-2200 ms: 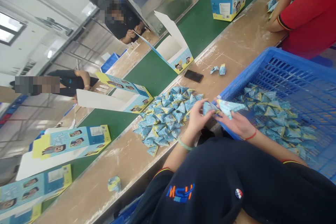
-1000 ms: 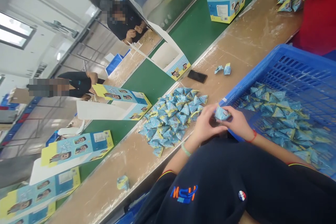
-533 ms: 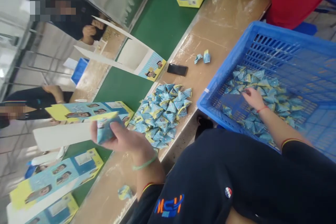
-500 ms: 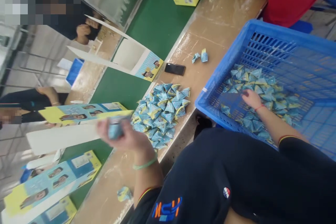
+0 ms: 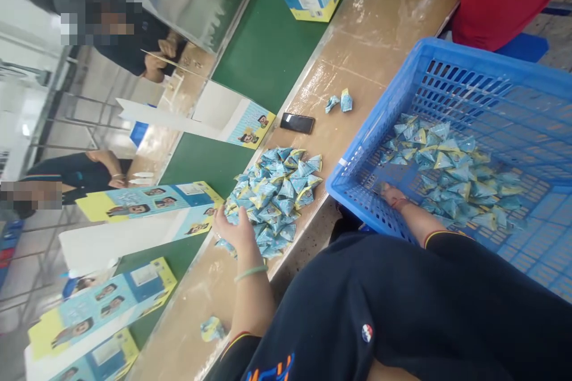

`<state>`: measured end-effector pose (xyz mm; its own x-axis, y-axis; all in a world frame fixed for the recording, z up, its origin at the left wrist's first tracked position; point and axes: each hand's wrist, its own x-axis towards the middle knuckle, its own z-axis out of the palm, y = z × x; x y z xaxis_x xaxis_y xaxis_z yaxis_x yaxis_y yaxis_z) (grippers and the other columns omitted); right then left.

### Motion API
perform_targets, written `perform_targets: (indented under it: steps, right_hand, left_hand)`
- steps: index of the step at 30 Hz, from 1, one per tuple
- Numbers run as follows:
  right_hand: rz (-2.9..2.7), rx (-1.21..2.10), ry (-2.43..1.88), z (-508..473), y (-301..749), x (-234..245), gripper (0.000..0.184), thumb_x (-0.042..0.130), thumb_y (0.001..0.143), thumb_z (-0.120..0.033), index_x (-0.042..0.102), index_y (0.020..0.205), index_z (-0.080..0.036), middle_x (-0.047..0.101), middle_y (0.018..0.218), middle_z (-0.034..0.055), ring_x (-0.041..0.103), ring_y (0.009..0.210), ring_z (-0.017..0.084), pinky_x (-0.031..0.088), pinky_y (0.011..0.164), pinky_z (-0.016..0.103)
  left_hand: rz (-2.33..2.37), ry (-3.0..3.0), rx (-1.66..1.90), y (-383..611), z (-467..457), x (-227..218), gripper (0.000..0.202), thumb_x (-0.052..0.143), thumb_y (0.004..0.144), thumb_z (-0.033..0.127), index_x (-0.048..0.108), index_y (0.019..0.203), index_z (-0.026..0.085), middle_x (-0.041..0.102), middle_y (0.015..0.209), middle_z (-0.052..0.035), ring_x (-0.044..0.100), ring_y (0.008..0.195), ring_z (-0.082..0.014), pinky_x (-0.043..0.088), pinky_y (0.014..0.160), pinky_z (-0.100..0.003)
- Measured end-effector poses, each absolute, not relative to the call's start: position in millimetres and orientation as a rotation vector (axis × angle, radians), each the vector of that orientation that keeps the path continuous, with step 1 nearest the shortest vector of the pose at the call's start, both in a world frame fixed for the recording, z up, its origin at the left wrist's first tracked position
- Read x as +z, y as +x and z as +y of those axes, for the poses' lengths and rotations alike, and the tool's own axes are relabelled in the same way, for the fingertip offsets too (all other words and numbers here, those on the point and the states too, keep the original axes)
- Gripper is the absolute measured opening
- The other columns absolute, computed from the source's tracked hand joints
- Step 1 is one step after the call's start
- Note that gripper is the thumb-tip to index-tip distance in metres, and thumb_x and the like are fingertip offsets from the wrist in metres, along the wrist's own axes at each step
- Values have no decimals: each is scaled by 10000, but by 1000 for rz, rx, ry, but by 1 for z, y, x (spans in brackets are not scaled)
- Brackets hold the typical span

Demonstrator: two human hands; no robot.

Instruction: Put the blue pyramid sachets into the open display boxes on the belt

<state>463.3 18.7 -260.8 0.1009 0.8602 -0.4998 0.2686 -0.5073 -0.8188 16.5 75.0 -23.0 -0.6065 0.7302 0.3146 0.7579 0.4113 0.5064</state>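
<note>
My left hand [image 5: 235,231] is open at the near-left edge of a pile of small pyramid-shaped blue-and-yellow packets [image 5: 279,196]. Its fingers and thumb are spread, and no packet shows between them. Down inside the blue plastic basket [image 5: 379,125], my right hand [image 5: 394,195] is low near the wall closest to me. Its fingers are blurred and shaded, so their grip is unclear. More such packets [image 5: 460,172] lie loose on the basket floor, to the right of that hand. Left of my left hand, an open-flapped printed box [image 5: 156,201] lies along the green strip.
A black phone [image 5: 297,123] and two loose packets [image 5: 346,100] lie beyond the pile. One crumpled packet [image 5: 212,328] sits nearer me. Further printed boxes [image 5: 250,125] stand on the green strip [image 5: 268,53]. Co-workers' hands [image 5: 156,62] are across the table; a red-clothed person [image 5: 504,0] is at upper right.
My left hand has moved from the box flap to the pile, and the packets it held are gone from it. My right hand has shifted left and toward me inside the basket.
</note>
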Motion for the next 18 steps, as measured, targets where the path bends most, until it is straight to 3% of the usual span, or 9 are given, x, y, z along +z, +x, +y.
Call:
perform_targets:
  steps: [2,4,6,8,11,14,15,18]
  right_hand:
    - [-1043,1377,-1942,20,474,-258,206,664,978,-383,688,1048,-191,686,1096,58,664,968,182,571,874,371]
    - [-973,1282,-2015,23,488,-249,149,699,919,-349,697,901,-201,668,1024,64,648,957,206,554,919,415]
    - [-917,1151,-2064,28,502,-229,143,711,841,-344,701,832,-202,638,999,87,632,980,251,535,979,485]
    - [-874,1009,-2027,34,510,-197,226,719,784,-385,726,904,-193,609,1064,107,633,992,279,556,965,518]
    - [-882,836,-1719,39,501,-128,350,765,766,-432,738,1033,-208,556,1229,112,667,976,257,623,852,477]
    - [-1059,834,-1423,39,470,-63,286,775,818,-395,739,1057,-243,527,1303,103,674,1080,260,646,832,428]
    - [-1121,855,-1360,39,460,-48,275,781,822,-388,737,1057,-252,521,1313,103,668,1110,264,650,838,422]
    - [-1100,853,-1230,44,442,-25,295,802,808,-380,714,1058,-249,493,1336,103,665,1119,261,656,836,418]
  left_hand:
    - [-2604,-1364,-1106,33,62,-22,512,705,766,311,614,1248,163,524,1446,-201,519,1363,-345,498,1077,-515]
    - [-2563,-1389,-1277,58,53,-22,421,669,813,321,622,1204,174,553,1396,-177,572,1293,-301,544,1001,-449]
    - [-2489,-1520,-1436,91,47,-20,299,632,869,331,636,1127,181,631,1235,-132,625,1188,-252,549,982,-408]
    - [-2463,-1776,-1560,133,46,-17,224,616,914,353,652,1065,192,669,1069,-89,666,1065,-221,551,973,-397]
    - [-2615,-2342,-1742,207,48,-9,337,683,899,436,653,1152,215,682,1102,-87,700,955,-204,580,898,-372]
    - [-2833,-2839,-1959,269,54,-3,730,846,743,511,555,1351,230,620,1339,-134,715,933,-214,603,788,-345]
    - [-2891,-2878,-2011,282,56,-3,755,860,722,531,562,1338,212,637,1309,-132,710,911,-212,600,760,-332]
    - [-3029,-2566,-2188,291,66,-3,569,808,765,579,664,1115,155,710,1010,-75,671,813,-179,569,706,-286]
